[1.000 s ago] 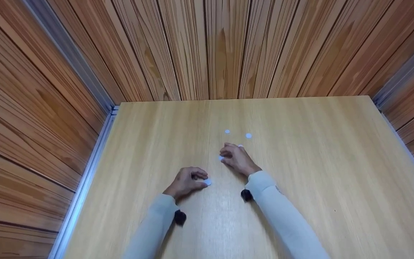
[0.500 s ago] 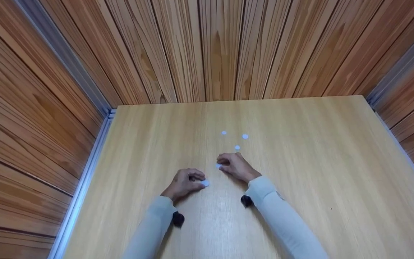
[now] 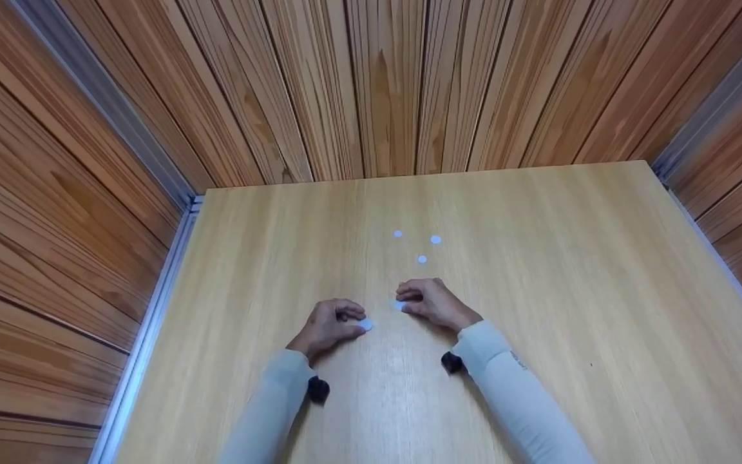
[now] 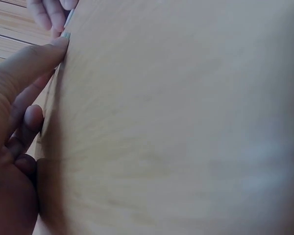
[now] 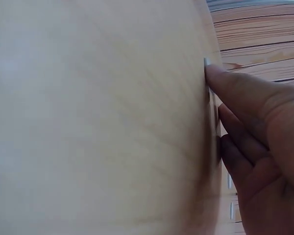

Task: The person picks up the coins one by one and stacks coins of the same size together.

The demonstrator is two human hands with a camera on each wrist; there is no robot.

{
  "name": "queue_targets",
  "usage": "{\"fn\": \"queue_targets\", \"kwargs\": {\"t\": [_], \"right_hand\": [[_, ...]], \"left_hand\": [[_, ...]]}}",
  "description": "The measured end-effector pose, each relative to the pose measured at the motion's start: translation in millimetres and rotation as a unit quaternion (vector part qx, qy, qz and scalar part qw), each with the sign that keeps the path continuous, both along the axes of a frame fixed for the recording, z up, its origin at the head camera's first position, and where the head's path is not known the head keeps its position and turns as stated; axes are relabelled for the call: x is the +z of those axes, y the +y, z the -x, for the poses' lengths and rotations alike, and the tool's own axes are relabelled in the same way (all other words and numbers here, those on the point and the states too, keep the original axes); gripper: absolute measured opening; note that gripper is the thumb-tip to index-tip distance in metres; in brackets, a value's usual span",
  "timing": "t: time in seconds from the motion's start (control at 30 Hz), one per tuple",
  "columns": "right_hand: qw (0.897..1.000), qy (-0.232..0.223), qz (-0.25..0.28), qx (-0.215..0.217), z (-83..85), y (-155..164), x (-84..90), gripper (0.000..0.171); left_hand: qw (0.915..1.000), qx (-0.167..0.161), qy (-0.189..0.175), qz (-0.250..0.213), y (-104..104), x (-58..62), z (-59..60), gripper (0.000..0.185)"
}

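Note:
In the head view, my left hand (image 3: 327, 324) lies low on the table with a small white disc (image 3: 366, 324) pinched between thumb and fingers. To its right and slightly farther off, my right hand (image 3: 434, 301) pinches another white disc (image 3: 399, 305) at its thumb and fingertips. A short gap of table separates the two discs. The left wrist view shows a thin disc edge (image 4: 66, 35) at the thumb tip, with the other hand's fingers just beyond. From the right wrist, a thin pale disc edge (image 5: 206, 61) shows at the thumb tip, close to the tabletop.
Beyond the right hand lie three more white discs: a near one (image 3: 422, 259), one at the right (image 3: 435, 239) and one at the left (image 3: 398, 233). The wooden table (image 3: 570, 270) meets a plank wall (image 3: 384, 90) at its far edge. A metal rail (image 3: 145, 335) runs along the left.
My right hand has drawn its disc back towards me, away from the three far discs, uncovering the nearest of them. The left hand has stayed nearly still. The head view has shifted slightly.

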State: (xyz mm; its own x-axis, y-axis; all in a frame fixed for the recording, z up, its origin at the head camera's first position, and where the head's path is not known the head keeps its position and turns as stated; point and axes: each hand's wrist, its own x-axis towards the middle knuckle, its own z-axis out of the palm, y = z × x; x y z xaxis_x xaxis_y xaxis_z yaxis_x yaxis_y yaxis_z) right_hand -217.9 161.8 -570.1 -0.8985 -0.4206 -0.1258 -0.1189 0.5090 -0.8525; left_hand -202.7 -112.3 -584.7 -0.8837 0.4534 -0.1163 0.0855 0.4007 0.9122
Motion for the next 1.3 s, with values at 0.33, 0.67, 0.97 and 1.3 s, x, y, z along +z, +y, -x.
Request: {"fn": "queue_targets", "kwargs": {"t": [0.33, 0.67, 0.97, 1.3], "right_hand": [[1.0, 0.013, -0.005, -0.004, -12.5, 6.7, 0.7, 0.024], [1.0, 0.012, 0.021, -0.005, -29.2, 8.8, -2.0, 0.024], [0.999, 0.038, 0.015, -0.004, -37.0, 8.3, -3.1, 0.026], [0.999, 0.036, 0.016, -0.001, -42.7, -1.0, -4.5, 0.025]], "left_hand": [[0.9997, -0.007, 0.023, 0.003, -3.0, -0.1, -0.1, 0.028], [0.9999, -0.005, 0.009, 0.0, -2.3, 1.7, 0.7, 0.028], [0.9997, -0.012, 0.02, -0.011, -1.6, -0.6, -0.7, 0.03], [0.9998, -0.011, 0.019, -0.001, -1.1, 0.4, -0.8, 0.031]]}}
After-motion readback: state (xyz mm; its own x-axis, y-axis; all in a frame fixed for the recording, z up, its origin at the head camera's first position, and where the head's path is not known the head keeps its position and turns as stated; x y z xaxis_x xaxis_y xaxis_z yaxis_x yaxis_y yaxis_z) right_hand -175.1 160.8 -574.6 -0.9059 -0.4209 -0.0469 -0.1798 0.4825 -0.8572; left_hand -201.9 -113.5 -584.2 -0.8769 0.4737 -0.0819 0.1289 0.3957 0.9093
